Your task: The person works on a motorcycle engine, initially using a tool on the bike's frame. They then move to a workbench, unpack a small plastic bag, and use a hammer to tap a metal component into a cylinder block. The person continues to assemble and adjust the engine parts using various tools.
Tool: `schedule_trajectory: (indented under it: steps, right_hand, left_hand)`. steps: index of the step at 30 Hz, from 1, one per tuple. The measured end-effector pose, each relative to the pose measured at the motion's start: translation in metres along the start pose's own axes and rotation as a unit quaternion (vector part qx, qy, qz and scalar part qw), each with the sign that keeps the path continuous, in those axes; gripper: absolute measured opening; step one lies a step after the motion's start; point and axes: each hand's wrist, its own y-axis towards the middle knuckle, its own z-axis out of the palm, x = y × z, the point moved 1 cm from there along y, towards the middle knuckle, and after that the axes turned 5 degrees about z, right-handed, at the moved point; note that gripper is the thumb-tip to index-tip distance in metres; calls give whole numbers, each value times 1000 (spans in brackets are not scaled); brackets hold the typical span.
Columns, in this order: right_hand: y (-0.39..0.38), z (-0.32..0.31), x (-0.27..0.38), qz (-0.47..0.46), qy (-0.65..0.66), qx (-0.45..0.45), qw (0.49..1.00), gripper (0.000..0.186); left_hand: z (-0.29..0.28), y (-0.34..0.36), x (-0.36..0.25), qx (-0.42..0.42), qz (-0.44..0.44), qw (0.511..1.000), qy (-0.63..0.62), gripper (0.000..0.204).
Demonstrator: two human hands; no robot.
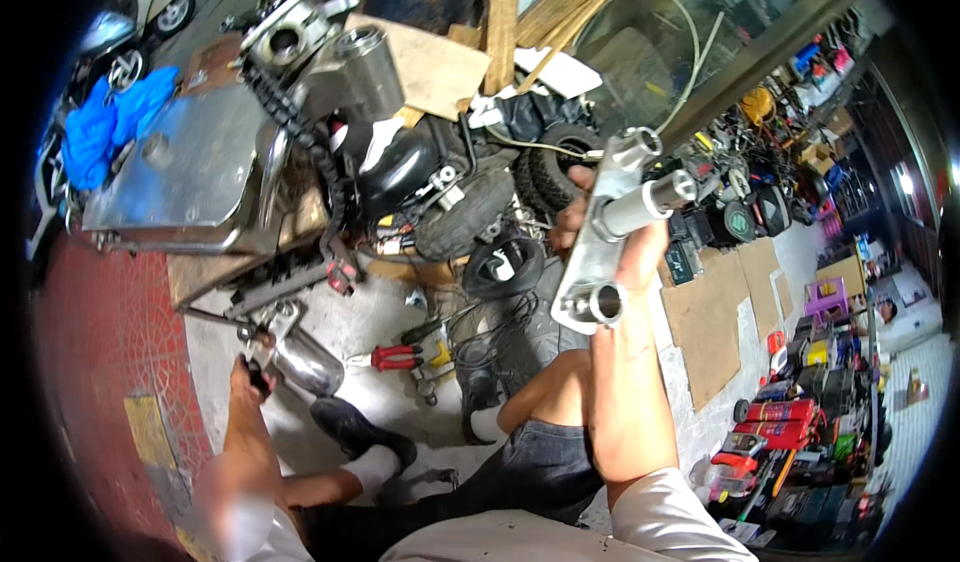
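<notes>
Fingers of the right hand (645, 254) are wrapped around a silver metal bracket (617, 220) with 3 tubular ends, the grip being closed and partly hidden behind the plate. By the left hand (243, 382), low at the left, a dark object (259, 375) of unclear kind is held in a closed grip, just beside a shiny metal cylinder (310, 362). Red-handled pliers (392, 358) are left lying on the floor between both hands. Handling is judged to be under way: the bracket is held up in the air, joined to no other assembly, and neither held thing is yet released. No lettering can be read on the bracket; a green emblem is shown on a round black item (739, 222) at the right.
</notes>
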Motion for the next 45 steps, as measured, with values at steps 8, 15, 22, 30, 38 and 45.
schedule_trajectory:
  steps: [8,15,22,30,38,45]
  right_hand:
    - [-8,2,-5,3,4,2,1000,99]
    - [-8,12,-4,-29,-16,-8,999,80]
    - [-14,-1,1,26,28,156,987,82]
    - [-13,-11,12,13,9,109,994,82]
    - [-12,-23,19,-13,-12,84,996,69]
    - [-4,-38,23,6,8,156,988,74]
  left_hand:
    - [-10,1,38,-2,80,997,-24,53]
    - [18,-110,68,-26,216,976,8,45]
    - [37,-166,91,71,304,949,37,44]
    - [71,-206,121,91,339,931,101,42]
    - [71,-220,135,105,365,915,136,42]
    - [66,-212,139,120,385,900,163,42]
